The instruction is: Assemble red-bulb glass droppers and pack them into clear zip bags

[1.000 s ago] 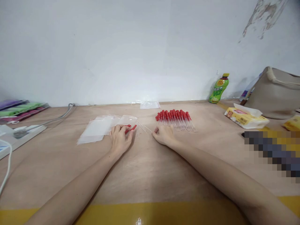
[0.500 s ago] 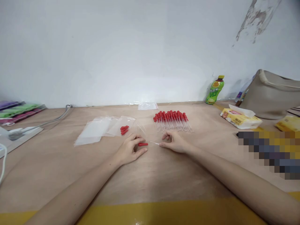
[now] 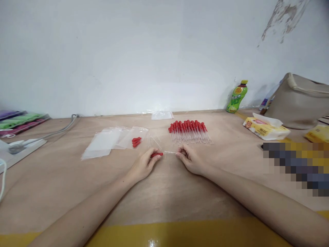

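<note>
Between thumb and fingers, my left hand (image 3: 145, 164) pinches a red rubber dropper bulb (image 3: 157, 154), its open end turned right. Opposite it, my right hand (image 3: 191, 159) is closed on a thin clear glass tube (image 3: 170, 152) that points left at the bulb. A small gap separates tube and bulb. Behind my left hand lie several loose red bulbs (image 3: 136, 141) on a clear plastic bag, with a few clear tubes (image 3: 155, 141) beside them. Behind my right hand, droppers with red bulbs on clear tubes (image 3: 190, 132) lie side by side in a row.
Clear zip bags (image 3: 102, 142) are fanned out at left, and another bag (image 3: 161, 115) lies by the wall. A power strip (image 3: 25, 147) with cables is far left. At right stand a green drink bottle (image 3: 236, 97), a tissue pack (image 3: 266, 128) and a beige bag (image 3: 300, 99).
My left fingers have closed on the red bulb, which was lying beside them, and lifted it slightly. The tube in my right hand has moved up a little and shows more of its length.
</note>
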A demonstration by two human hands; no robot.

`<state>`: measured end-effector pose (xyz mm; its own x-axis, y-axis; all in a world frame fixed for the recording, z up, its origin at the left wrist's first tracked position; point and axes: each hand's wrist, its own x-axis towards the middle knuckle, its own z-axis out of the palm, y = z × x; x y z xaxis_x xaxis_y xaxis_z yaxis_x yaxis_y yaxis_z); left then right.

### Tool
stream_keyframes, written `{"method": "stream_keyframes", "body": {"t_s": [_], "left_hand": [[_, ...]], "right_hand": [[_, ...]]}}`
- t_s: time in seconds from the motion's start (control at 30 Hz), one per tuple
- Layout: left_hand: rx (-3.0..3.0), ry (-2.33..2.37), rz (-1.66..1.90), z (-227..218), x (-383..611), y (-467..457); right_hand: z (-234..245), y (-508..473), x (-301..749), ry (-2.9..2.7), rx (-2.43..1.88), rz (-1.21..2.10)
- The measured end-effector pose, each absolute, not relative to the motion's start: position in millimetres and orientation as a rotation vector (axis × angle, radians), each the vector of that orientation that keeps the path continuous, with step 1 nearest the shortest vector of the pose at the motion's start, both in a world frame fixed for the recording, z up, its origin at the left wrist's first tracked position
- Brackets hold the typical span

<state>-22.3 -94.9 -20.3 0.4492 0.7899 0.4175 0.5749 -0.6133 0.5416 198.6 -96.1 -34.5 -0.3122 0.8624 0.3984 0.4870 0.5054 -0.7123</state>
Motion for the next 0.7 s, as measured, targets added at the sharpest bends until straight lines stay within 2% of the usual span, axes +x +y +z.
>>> {"method": "stream_keyframes", "body": {"t_s": [0.7], "left_hand": [[2.166,1.069,0.963,-27.9,-20.8,-93.7]], "right_hand": [[-34.6,-97.0,197.6,-2.064,-0.985,0.454]]}}
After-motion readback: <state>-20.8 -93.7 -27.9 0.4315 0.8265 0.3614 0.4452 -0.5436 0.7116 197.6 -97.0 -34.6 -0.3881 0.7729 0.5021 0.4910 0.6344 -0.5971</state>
